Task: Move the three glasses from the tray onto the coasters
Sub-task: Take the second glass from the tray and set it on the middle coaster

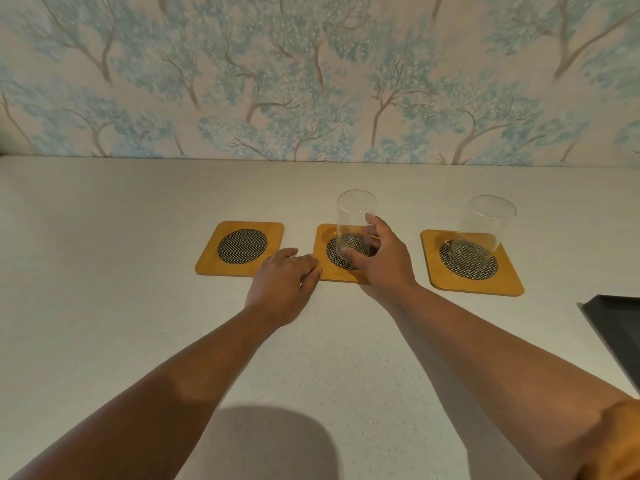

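Three square wooden coasters with dark woven centres lie in a row on the pale counter. A clear glass (355, 216) stands on the middle coaster (323, 242), and my right hand (379, 259) is wrapped around its lower part. Another clear glass (483, 230) stands upright on the right coaster (502, 280), untouched. Nothing is on the left coaster (240, 247). My left hand (282, 282) rests flat on the counter, its fingertips against the near-left edge of the middle coaster, holding nothing. A corner of the dark tray (613, 323) shows at the right edge; its contents are out of view.
The counter (104, 271) runs back to a wall with blue tree-patterned wallpaper (311, 81). A rounded shadow falls on the counter near the bottom edge between my forearms.
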Available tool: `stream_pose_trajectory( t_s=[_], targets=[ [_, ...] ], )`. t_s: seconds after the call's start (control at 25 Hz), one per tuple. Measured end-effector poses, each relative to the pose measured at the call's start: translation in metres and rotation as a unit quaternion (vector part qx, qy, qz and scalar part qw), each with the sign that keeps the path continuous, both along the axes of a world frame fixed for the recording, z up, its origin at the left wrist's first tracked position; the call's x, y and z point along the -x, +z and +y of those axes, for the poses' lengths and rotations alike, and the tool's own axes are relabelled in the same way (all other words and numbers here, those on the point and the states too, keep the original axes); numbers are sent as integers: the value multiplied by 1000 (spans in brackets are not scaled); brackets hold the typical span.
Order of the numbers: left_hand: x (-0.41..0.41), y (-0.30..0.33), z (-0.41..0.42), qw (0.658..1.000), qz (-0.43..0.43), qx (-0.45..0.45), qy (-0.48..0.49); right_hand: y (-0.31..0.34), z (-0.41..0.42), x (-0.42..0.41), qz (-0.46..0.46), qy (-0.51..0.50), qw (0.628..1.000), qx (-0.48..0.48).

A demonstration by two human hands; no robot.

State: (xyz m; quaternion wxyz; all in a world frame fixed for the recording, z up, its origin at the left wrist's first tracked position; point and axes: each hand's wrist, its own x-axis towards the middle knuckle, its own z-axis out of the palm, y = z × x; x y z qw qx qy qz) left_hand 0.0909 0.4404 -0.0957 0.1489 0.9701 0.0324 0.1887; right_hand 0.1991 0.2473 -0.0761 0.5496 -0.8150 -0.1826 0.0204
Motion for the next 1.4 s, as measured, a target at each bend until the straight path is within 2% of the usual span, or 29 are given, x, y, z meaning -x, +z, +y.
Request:
stream_pose_trajectory(
  t_s=[0.76, 1.4],
  targets=[
    [0, -1, 1, 1000, -3, 0, 7, -16, 4, -10, -62, 2, 995, 71],
    [1, 3, -2, 1000, 6, -3, 9, -18, 5, -12, -82, -16, 992, 91]
  ],
)
